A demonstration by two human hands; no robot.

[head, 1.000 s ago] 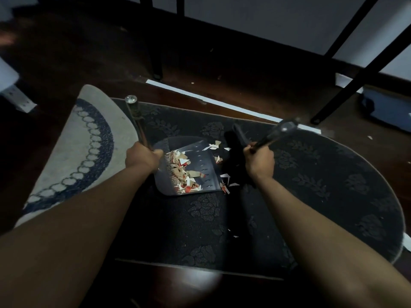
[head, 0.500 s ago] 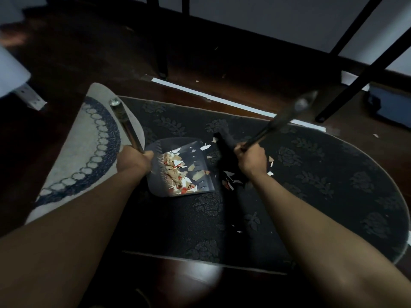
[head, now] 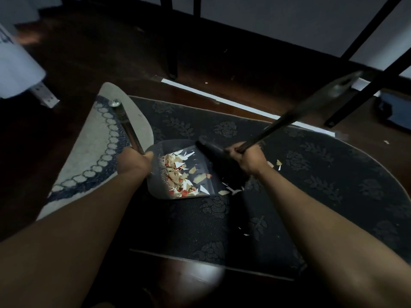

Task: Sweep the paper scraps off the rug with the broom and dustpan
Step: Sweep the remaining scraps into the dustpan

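A grey dustpan (head: 155,185) lies on the dark patterned rug (head: 311,174), with a heap of white, tan and red paper scraps (head: 180,176) in it. My left hand (head: 131,161) grips its metal handle (head: 125,125) at the pan's left side. My right hand (head: 246,157) grips the broom's dark handle (head: 295,112), low down. The black broom head (head: 215,152) sits at the pan's right lip. A few scraps (head: 231,191) lie on the rug just off that lip, and two more scraps (head: 278,164) to the right of my hand.
A pale rug (head: 89,156) with a blue ring pattern overlaps the dark rug on the left. Black furniture legs (head: 171,41) stand on the dark wood floor behind, more at right. A white strip (head: 222,100) runs along the rug's far edge. A white object (head: 15,70) at far left.
The broom handle has swung further right and up, and the broom head has pushed more scraps onto the pan. The view has shifted slightly; both hands keep their grips.
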